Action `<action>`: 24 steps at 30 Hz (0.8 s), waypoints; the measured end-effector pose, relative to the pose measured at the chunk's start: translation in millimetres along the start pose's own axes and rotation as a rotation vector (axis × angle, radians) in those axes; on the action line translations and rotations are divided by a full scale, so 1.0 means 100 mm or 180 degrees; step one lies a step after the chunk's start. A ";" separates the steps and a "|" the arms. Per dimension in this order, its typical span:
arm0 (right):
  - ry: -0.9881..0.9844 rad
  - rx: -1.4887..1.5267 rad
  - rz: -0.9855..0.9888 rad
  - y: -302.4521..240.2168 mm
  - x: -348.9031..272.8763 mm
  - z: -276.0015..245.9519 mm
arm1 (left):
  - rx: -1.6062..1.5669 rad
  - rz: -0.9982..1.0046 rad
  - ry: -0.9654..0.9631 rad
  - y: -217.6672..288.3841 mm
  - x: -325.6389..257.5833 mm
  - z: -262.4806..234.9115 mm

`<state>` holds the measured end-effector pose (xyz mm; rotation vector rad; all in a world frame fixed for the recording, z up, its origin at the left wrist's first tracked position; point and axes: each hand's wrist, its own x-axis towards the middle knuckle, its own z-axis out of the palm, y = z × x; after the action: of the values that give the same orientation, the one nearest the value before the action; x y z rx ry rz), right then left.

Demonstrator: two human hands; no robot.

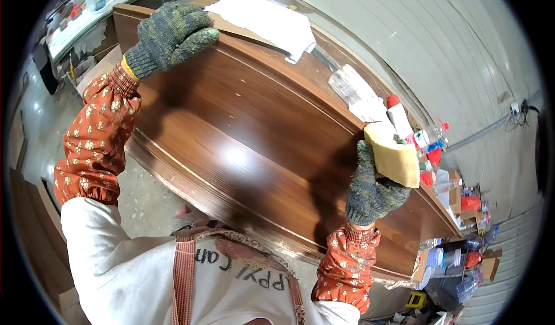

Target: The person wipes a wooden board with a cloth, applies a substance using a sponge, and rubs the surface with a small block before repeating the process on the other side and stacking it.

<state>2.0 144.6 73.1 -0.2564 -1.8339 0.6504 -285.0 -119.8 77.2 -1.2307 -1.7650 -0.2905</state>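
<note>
A large glossy brown wooden panel (pixel 260 134) with moulded long edges stretches across the view in front of me. My left hand (pixel 173 36), in a dark green-grey knit glove, is at the panel's far left edge, its fingers bent together over the edge. On the right, my right hand (pixel 376 192) wears a matching glove and grips a pale yellow sponge block (pixel 396 154). The sponge is above the panel's far right edge; whether it touches the wood I cannot tell. Red flowered sleeve covers (pixel 92 140) reach up both forearms.
Behind the panel lie a white cloth (pixel 269 21), a clear plastic bottle (pixel 352 88) and a white bottle with a red cap (pixel 399 117). Several bottles and boxes crowd the right side by the pale wall (pixel 462 65). A cluttered bench (pixel 87 24) stands at far left.
</note>
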 end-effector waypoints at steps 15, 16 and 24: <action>-0.0650 -0.0324 -0.1063 0.01 0.20 0.47 | -0.1258 -0.0791 -0.1431 0.11 0.12 -0.13; -0.0701 -0.0241 -0.1210 -0.04 0.21 0.51 | -0.1239 -0.1023 -0.1572 0.18 0.15 -0.18; -0.1094 -0.0461 -0.2055 -0.66 0.33 1.08 | -0.4806 -0.3017 -0.0352 0.20 -0.44 0.19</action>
<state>-100.8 72.6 110.6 0.3700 -2.1363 0.1092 -275.8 -125.0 26.7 -1.1254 -2.0553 -2.4428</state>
